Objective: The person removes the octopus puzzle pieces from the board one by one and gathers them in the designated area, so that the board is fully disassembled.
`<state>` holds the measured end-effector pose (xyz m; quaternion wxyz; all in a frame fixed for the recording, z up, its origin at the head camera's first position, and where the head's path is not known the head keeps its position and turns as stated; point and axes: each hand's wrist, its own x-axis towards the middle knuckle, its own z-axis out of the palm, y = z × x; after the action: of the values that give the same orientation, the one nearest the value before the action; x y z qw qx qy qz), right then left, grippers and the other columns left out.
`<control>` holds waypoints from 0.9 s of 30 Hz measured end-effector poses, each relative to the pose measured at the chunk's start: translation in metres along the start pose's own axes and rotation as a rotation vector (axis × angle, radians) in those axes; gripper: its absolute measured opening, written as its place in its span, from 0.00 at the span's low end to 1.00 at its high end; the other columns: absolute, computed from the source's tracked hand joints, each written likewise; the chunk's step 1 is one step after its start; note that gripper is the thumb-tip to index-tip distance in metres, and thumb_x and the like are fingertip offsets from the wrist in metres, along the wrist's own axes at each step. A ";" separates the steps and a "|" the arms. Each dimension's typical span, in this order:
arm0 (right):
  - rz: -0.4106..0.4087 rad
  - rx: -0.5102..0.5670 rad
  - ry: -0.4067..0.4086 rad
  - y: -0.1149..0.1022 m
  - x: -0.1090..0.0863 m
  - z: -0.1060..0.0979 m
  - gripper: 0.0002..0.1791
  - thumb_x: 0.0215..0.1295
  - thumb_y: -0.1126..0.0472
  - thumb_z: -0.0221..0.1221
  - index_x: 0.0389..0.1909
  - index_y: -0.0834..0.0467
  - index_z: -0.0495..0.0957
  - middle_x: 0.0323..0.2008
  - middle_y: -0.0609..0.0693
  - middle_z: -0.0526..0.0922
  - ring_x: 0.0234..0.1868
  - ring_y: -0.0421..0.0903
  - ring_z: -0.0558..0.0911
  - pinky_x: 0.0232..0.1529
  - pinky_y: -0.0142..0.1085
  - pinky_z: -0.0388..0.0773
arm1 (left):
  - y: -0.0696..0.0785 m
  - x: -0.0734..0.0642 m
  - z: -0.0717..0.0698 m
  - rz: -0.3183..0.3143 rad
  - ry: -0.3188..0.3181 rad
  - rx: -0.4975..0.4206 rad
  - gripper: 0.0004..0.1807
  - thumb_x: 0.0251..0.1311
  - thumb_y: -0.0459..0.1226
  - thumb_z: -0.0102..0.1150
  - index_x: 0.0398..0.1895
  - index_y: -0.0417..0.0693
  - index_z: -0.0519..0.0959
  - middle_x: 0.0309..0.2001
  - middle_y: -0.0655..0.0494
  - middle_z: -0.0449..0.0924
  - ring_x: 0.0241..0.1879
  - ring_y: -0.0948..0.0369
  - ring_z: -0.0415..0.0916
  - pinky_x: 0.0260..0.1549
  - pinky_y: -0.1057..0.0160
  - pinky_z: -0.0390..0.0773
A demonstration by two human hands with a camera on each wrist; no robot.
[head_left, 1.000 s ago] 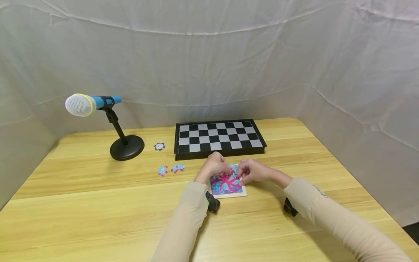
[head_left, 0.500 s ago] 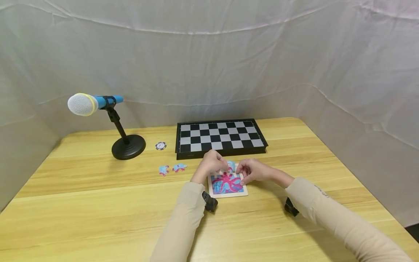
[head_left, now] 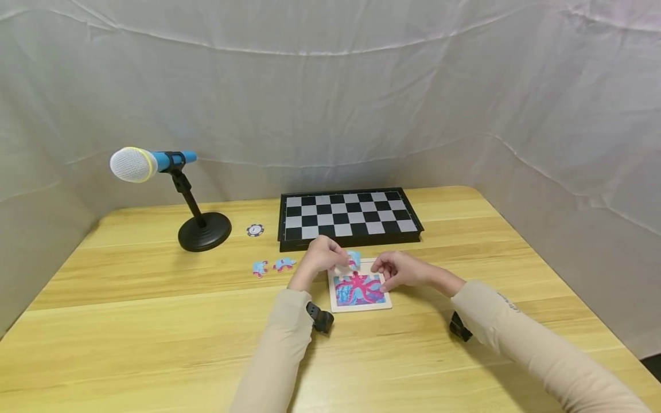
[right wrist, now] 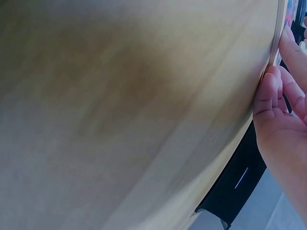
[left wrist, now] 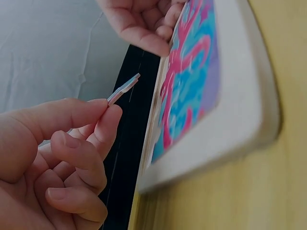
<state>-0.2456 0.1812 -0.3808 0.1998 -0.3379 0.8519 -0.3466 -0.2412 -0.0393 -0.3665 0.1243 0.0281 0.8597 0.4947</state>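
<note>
Between thumb and forefinger my left hand [head_left: 321,256] pinches a blue-and-pink jigsaw piece [head_left: 354,259], raised over the upper part of a puzzle tray [head_left: 361,308]. The left wrist view shows that jigsaw piece [left wrist: 123,90] nearly edge-on, the other fingers loosely curled below. A pink octopus picture fills the tray's lower part; bare backing shows along its top. My right hand [head_left: 405,269] grips the tray's right edge, thumb near the picture, fingers curled at the side. Two loose jigsaw pieces [head_left: 260,268] lie on the table to the left.
A folded black-and-white chessboard [head_left: 346,218] lies just behind the tray. Further left are a poker chip [head_left: 255,230] and a blue microphone [head_left: 133,164] on a black stand [head_left: 205,234]. Pale cloth [head_left: 330,103] hangs around the table's back and sides.
My left hand has lifted the jigsaw piece out of the tray's top area and drawn it left, baring the backing. The right hand stays at the tray's edge.
</note>
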 end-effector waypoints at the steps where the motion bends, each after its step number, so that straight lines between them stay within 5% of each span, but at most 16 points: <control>1: 0.002 0.003 -0.002 0.000 0.000 0.000 0.19 0.47 0.67 0.66 0.40 0.68 0.73 0.24 0.50 0.72 0.25 0.41 0.68 0.26 0.28 0.68 | -0.001 0.000 -0.002 -0.003 0.005 0.005 0.07 0.45 0.35 0.66 0.20 0.40 0.81 0.24 0.54 0.77 0.18 0.63 0.65 0.17 0.69 0.66; 14: 0.008 0.004 -0.003 -0.001 0.000 0.001 0.20 0.47 0.67 0.66 0.41 0.68 0.72 0.25 0.50 0.72 0.25 0.41 0.68 0.27 0.29 0.69 | -0.010 -0.005 -0.019 -0.032 0.051 -0.018 0.06 0.46 0.35 0.66 0.21 0.40 0.81 0.27 0.54 0.77 0.17 0.60 0.67 0.19 0.67 0.68; 27: 0.026 -0.020 -0.014 -0.003 -0.001 0.000 0.34 0.48 0.66 0.65 0.55 0.74 0.63 0.28 0.51 0.69 0.28 0.43 0.68 0.29 0.28 0.68 | -0.028 -0.009 -0.038 -0.064 0.086 -0.039 0.05 0.45 0.33 0.65 0.23 0.39 0.81 0.28 0.53 0.79 0.15 0.63 0.66 0.20 0.68 0.69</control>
<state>-0.2433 0.1797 -0.3786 0.2071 -0.3311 0.8583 -0.3329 -0.2392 -0.0871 -0.3710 0.1036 -0.0233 0.8548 0.5080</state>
